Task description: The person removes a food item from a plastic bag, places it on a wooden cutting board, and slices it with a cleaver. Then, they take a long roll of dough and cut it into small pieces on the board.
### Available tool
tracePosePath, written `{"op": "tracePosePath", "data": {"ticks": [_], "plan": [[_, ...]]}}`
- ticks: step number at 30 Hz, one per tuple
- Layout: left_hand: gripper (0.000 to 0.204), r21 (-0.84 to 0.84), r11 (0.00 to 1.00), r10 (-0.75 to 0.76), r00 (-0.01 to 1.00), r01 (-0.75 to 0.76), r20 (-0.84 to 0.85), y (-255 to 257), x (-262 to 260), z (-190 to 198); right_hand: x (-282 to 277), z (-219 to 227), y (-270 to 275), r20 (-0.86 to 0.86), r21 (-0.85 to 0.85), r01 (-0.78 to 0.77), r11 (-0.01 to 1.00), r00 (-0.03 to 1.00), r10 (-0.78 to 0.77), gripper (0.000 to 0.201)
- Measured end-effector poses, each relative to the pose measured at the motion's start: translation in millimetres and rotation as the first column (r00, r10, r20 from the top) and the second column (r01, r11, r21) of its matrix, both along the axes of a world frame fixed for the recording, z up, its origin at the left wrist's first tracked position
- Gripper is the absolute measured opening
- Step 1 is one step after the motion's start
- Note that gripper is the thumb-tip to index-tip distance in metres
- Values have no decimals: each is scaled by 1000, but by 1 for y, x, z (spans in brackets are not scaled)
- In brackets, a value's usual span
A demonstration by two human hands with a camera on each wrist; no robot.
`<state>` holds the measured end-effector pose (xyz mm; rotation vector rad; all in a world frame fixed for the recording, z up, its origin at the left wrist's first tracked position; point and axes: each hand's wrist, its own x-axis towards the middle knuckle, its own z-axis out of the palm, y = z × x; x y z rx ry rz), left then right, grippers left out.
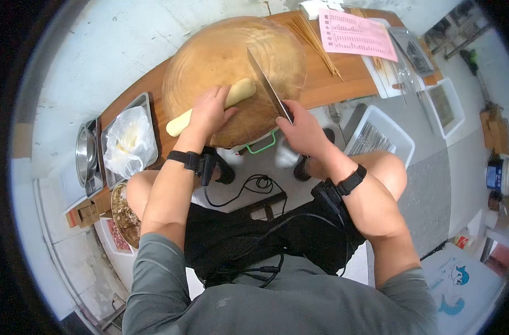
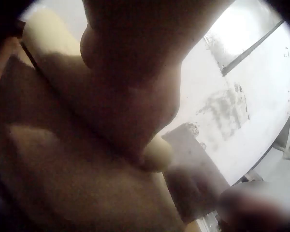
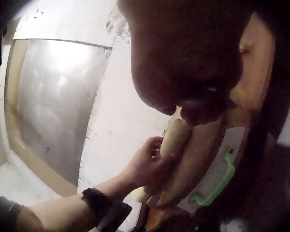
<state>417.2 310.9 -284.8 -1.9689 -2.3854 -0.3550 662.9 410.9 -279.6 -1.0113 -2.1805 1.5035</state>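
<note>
A long pale-yellow roll (image 1: 240, 92) lies slantwise on the round wooden block (image 1: 210, 50). My left hand (image 1: 209, 111) grips the roll around its middle, thumb on the near side; the left wrist view shows both ends of the roll (image 2: 158, 153) past the hand (image 2: 135, 82). My right hand (image 1: 305, 129) holds a knife (image 1: 268, 86) by its handle, blade pointing away over the block, just right of the roll's end. In the right wrist view the right hand (image 3: 188, 63) is dark and hides the knife.
Left of the block, a tray (image 1: 151, 120) holds a plastic bag (image 1: 130, 139) beside metal bowls (image 1: 87, 153). Skewers (image 1: 316, 44), a pink sheet (image 1: 358, 34) and a white board (image 1: 380, 78) are at the right. A white bin (image 1: 408, 146) stands lower right; a green handle (image 1: 262, 146) juts below the block.
</note>
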Motion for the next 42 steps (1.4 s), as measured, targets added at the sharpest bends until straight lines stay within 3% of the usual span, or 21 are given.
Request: {"op": "tracePosePath", "data": {"ticks": [9, 11, 17, 20, 22, 29, 42], "plan": [[53, 20, 1000, -6, 995, 4, 102, -4, -4, -9, -8, 4, -3, 47, -61, -50, 997, 997, 53, 46], [52, 42, 999, -20, 996, 17, 88, -1, -4, -8, -12, 4, -2, 33, 20, -72, 997, 997, 71, 45], [47, 124, 992, -6, 990, -11, 142, 13, 10, -3, -7, 6, -2, 86, 21, -67, 998, 994, 65, 43], [40, 221, 972, -111, 988, 85, 109, 23, 7, -16, -5, 8, -2, 123, 45, -47, 998, 992, 41, 40], [35, 206, 979, -19, 987, -14, 159, 26, 9, -21, -4, 12, -11, 119, 51, -16, 999, 993, 10, 38], [33, 212, 976, 17, 984, -55, 177, 23, 14, -24, -2, 31, -23, 41, 95, -31, 995, 999, 27, 36], [30, 246, 968, 3, 986, -45, 168, 26, 4, -28, 2, 51, -41, 152, 49, 10, 999, 988, -18, 47]]}}
